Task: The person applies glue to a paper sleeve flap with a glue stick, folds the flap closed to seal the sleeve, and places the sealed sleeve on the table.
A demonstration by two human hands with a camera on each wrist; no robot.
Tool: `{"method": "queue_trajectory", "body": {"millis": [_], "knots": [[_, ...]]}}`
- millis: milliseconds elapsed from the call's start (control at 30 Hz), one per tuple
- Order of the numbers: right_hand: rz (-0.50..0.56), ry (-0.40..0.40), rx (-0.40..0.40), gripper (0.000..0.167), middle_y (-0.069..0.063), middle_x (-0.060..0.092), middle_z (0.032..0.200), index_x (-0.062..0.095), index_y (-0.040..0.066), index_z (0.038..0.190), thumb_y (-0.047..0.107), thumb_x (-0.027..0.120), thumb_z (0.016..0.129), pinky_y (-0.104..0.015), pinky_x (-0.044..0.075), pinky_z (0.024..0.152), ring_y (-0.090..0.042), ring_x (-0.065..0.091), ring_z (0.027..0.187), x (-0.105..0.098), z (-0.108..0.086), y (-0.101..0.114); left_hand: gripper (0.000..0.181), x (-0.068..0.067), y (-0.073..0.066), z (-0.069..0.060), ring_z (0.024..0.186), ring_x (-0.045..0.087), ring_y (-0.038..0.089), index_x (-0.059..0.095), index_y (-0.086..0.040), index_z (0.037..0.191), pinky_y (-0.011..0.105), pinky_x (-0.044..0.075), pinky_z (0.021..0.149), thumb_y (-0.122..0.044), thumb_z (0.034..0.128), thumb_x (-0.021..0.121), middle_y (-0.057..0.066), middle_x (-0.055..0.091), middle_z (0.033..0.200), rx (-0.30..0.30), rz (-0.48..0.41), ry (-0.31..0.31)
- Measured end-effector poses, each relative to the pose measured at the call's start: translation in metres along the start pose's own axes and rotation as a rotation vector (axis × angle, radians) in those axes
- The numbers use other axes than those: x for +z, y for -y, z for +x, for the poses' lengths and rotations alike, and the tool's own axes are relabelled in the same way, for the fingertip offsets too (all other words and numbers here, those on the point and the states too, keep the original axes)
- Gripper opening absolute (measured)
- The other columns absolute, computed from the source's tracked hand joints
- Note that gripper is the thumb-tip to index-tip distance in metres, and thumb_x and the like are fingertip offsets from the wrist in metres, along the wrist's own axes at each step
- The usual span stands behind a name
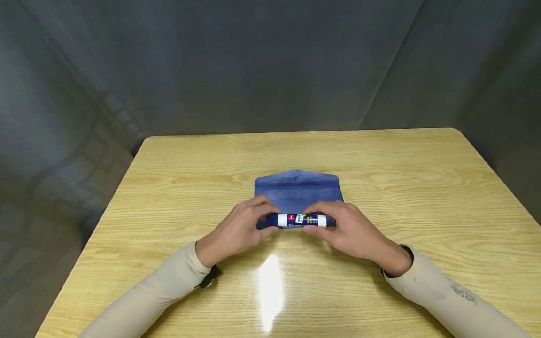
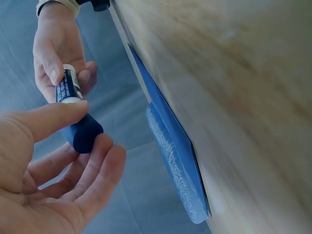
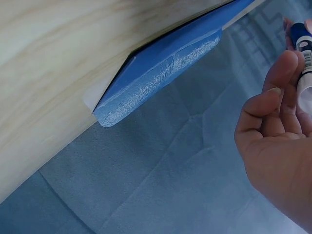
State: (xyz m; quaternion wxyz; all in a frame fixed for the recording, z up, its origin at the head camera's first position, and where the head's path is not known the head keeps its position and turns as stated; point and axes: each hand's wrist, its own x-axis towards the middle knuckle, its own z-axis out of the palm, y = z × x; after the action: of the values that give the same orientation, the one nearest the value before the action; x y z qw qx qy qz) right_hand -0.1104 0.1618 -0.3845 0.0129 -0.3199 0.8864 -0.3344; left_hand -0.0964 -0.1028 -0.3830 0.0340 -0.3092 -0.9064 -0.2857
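A glue stick (image 1: 301, 219) with a dark blue cap and white bands lies level between the two hands, above the near part of a blue envelope (image 1: 289, 201). My left hand (image 1: 238, 227) pinches the capped end between thumb and fingers. At the other end, my right hand (image 1: 352, 231) grips the white-banded body. The cap (image 2: 85, 134) appears seated on the stick in the left wrist view. The envelope's flap (image 3: 161, 80) is unfolded away from me and carries whitish streaks of glue. Both hands partly cover the envelope's near edge.
The wooden table (image 1: 190, 183) has rounded far corners and a bright reflection in front of the hands. Grey curtains (image 1: 270, 65) hang behind it and at its sides. A black strap (image 1: 210, 277) shows at the left cuff.
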Motion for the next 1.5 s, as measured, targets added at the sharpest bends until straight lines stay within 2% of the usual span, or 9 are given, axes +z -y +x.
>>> {"method": "queue_trajectory", "body": {"millis": [367,667,800,933,1067,1200,1333,1500], "knots": [[-0.014,-0.011,-0.038,0.022,0.019,0.069,0.096,0.069,0.032,0.109,0.04,0.074,0.089,-0.026,0.045,0.069,-0.004,0.055,0.075,0.001,0.0,-0.001,0.027,0.001,-0.003,-0.001,0.08,0.059,0.007,0.073,-0.008,0.109,0.017,0.05,0.067,-0.01,0.083,0.081,0.0,0.064,0.101,0.028,-0.012,-0.019],[-0.028,-0.033,-0.053,0.028,0.013,0.074,0.105,0.074,0.027,0.112,0.04,0.076,0.088,-0.032,0.052,0.079,-0.004,0.067,0.093,0.002,-0.001,-0.001,0.029,0.003,-0.004,-0.002,0.083,0.063,0.009,0.076,-0.006,0.11,0.016,0.054,0.07,-0.007,0.081,0.082,0.002,0.065,0.101,0.117,0.045,-0.08],[-0.028,-0.027,-0.071,0.03,0.012,0.075,0.105,0.074,0.026,0.115,0.039,0.074,0.089,-0.03,0.053,0.076,-0.004,0.067,0.091,0.003,-0.003,-0.002,0.031,0.004,-0.008,-0.002,0.087,0.066,0.011,0.075,-0.004,0.111,0.016,0.056,0.074,-0.008,0.081,0.082,0.004,0.066,0.102,0.145,0.071,-0.102],[-0.028,-0.026,-0.115,0.03,0.01,0.076,0.105,0.074,0.023,0.117,0.035,0.074,0.09,-0.029,0.054,0.074,-0.004,0.068,0.089,0.004,-0.004,-0.003,0.044,0.005,-0.012,-0.002,0.087,0.069,0.014,0.07,0.0,0.121,0.018,0.058,0.075,-0.008,0.0799,0.083,0.007,0.071,0.102,0.172,0.072,-0.144],[-0.035,-0.032,-0.157,0.032,0.003,0.076,0.108,0.074,0.013,0.118,0.03,0.074,0.09,-0.035,0.057,0.079,-0.011,0.071,0.094,0.003,-0.004,-0.004,0.064,0.004,-0.015,-0.002,0.082,0.069,0.014,0.058,0.004,0.134,0.02,0.059,0.075,-0.007,0.0775,0.084,0.01,0.073,0.097,0.223,0.103,-0.196],[-0.016,-0.013,-0.157,0.032,0.004,0.077,0.104,0.073,0.011,0.119,0.028,0.071,0.092,-0.028,0.054,0.071,-0.007,0.066,0.083,0.002,-0.005,-0.001,0.07,0.003,-0.015,-0.003,0.07,0.062,0.011,0.055,0.004,0.137,0.017,0.056,0.067,-0.007,0.0747,0.086,0.008,0.072,0.087,0.288,0.147,-0.243],[0.013,0.011,-0.147,0.029,0.01,0.073,0.093,0.073,0.018,0.12,0.029,0.069,0.094,-0.019,0.045,0.06,-0.001,0.052,0.07,0.003,-0.004,0.003,0.063,0.002,-0.014,-0.004,0.065,0.059,0.01,0.06,0.004,0.131,0.014,0.05,0.059,-0.008,0.0745,0.087,0.006,0.072,0.083,0.313,0.133,-0.257],[-0.002,0.016,-0.145,0.026,0.016,0.068,0.087,0.072,0.026,0.12,0.032,0.068,0.094,-0.019,0.043,0.059,0.0,0.05,0.067,0.004,-0.001,0.005,0.041,0.002,-0.012,-0.005,0.08,0.069,0.012,0.071,-0.001,0.113,0.016,0.056,0.07,-0.007,0.0753,0.086,0.006,0.075,0.093,0.302,0.108,-0.244]]}}
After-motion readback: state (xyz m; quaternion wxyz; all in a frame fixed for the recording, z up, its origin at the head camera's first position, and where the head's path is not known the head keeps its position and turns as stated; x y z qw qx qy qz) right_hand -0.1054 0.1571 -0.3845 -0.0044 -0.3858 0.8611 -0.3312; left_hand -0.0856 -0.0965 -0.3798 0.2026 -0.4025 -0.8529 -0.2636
